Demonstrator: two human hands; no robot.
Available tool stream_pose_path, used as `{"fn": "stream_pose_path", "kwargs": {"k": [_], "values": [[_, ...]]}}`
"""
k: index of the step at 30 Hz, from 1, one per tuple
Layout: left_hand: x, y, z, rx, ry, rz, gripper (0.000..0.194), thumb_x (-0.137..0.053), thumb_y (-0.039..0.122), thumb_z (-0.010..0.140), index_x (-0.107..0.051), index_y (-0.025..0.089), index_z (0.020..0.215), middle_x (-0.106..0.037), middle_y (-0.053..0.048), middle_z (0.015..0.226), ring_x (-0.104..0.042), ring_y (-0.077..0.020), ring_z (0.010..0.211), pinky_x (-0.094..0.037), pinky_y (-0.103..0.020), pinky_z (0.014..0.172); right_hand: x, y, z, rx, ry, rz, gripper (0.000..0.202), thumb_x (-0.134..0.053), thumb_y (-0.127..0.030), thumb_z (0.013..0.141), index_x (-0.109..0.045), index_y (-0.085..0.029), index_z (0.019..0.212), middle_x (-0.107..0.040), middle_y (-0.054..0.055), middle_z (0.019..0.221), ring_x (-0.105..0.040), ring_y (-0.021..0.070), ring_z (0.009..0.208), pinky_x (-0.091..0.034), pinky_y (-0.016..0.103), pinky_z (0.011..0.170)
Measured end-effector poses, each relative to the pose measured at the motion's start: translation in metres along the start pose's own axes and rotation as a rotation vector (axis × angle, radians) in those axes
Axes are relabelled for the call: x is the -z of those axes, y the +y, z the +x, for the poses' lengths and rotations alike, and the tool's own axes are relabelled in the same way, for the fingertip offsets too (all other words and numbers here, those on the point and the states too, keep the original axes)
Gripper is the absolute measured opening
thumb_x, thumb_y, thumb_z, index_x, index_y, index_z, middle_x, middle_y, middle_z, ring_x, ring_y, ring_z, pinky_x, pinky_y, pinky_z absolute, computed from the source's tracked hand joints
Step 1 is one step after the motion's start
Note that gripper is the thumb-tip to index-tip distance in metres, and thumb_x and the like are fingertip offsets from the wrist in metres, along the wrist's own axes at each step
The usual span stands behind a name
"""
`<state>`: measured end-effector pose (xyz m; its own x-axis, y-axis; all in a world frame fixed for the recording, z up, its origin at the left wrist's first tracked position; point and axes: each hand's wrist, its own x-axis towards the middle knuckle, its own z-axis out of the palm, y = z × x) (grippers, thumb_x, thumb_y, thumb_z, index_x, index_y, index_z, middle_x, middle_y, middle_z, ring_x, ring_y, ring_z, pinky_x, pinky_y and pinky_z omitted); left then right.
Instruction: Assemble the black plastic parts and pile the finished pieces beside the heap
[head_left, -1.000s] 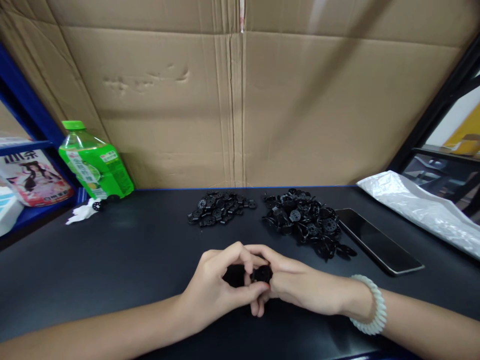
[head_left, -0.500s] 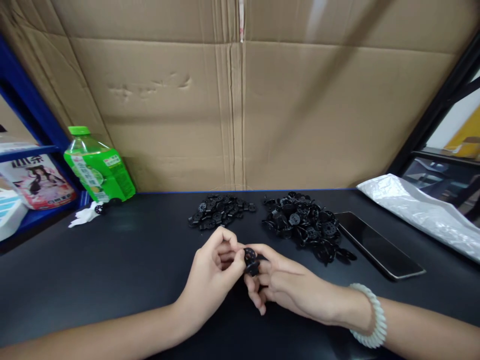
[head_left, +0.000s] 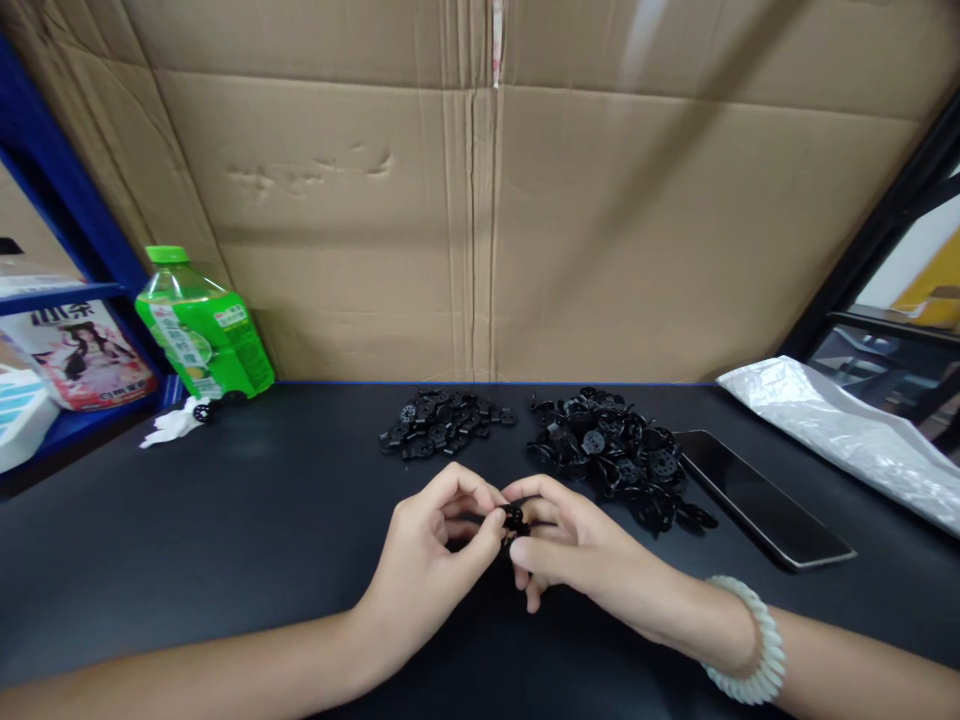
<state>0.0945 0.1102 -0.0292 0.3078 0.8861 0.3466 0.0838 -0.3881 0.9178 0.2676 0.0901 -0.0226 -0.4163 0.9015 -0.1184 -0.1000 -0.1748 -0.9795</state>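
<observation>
Between my two hands, low over the black table, is a small black plastic part with round holes [head_left: 514,518]. The thumb and forefinger of my left hand [head_left: 442,545] pinch it from the left. My right hand [head_left: 566,545] grips it from the right, its thumb now in front and the other fingers curled behind. Fingertips cover much of the part. Beyond my hands lie a flatter pile of small black perforated pieces [head_left: 442,422] and, to its right, a taller heap of black round pieces with curved edges [head_left: 611,450].
A phone [head_left: 765,500] lies right of the heap, near a silvery plastic bag [head_left: 840,420]. At the far left stand a green-labelled bottle [head_left: 206,335], a crumpled white tissue [head_left: 174,424] and a blue shelf [head_left: 67,300]. A cardboard wall [head_left: 337,230] closes off the back.
My right hand has turned, bringing its thumb forward onto the black part. Both hands have shifted slightly right, and the part is more covered by fingers. The whole view has moved a little.
</observation>
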Motion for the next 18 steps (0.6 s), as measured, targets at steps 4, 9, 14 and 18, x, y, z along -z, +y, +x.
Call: {"fn": "stream_pose_path", "kwargs": {"k": [4, 9, 14, 18], "values": [[0.001, 0.003, 0.0, -0.001, 0.013, -0.059, 0.007, -0.061, 0.016, 0.084, -0.055, 0.019, 0.082, -0.063, 0.002, 0.08, -0.068, -0.0132, 0.072, -0.06, -0.025, 0.068, 0.005, 0.001, 0.002, 0.061, 0.038, -0.036, 0.047, -0.064, -0.008, 0.065, -0.048, -0.021, 0.107, -0.056, 0.001, 0.098, -0.059, 0.0129, 0.08, -0.054, 0.03, 0.069], [0.004, 0.004, 0.003, 0.006, 0.06, -0.117, 0.004, -0.059, 0.022, 0.087, -0.057, 0.02, 0.084, -0.06, 0.003, 0.082, -0.068, -0.0134, 0.074, -0.061, -0.026, 0.071, 0.011, -0.003, 0.001, 0.199, 0.061, -0.253, 0.042, -0.058, -0.006, 0.069, -0.052, -0.023, 0.107, -0.063, 0.003, 0.101, -0.063, 0.0159, 0.09, -0.054, 0.032, 0.077], [0.005, -0.001, 0.002, 0.012, -0.058, -0.01, 0.003, -0.057, 0.019, 0.088, -0.056, 0.02, 0.09, -0.065, -0.001, 0.088, -0.07, -0.0174, 0.084, -0.06, -0.028, 0.075, 0.025, -0.025, -0.006, 0.558, 0.227, -0.917, 0.033, -0.06, -0.014, 0.073, -0.059, -0.02, 0.105, -0.066, 0.004, 0.096, -0.063, 0.0182, 0.089, -0.052, 0.034, 0.082], [0.004, -0.005, 0.0, -0.069, -0.232, 0.205, 0.018, -0.055, 0.011, 0.084, -0.055, 0.022, 0.099, -0.065, -0.003, 0.098, -0.067, -0.0184, 0.095, -0.057, -0.032, 0.087, 0.055, -0.045, -0.003, 0.74, 0.622, -1.337, 0.025, -0.059, -0.024, 0.078, -0.061, -0.016, 0.103, -0.066, 0.01, 0.101, -0.062, 0.0236, 0.095, -0.049, 0.039, 0.088]]}}
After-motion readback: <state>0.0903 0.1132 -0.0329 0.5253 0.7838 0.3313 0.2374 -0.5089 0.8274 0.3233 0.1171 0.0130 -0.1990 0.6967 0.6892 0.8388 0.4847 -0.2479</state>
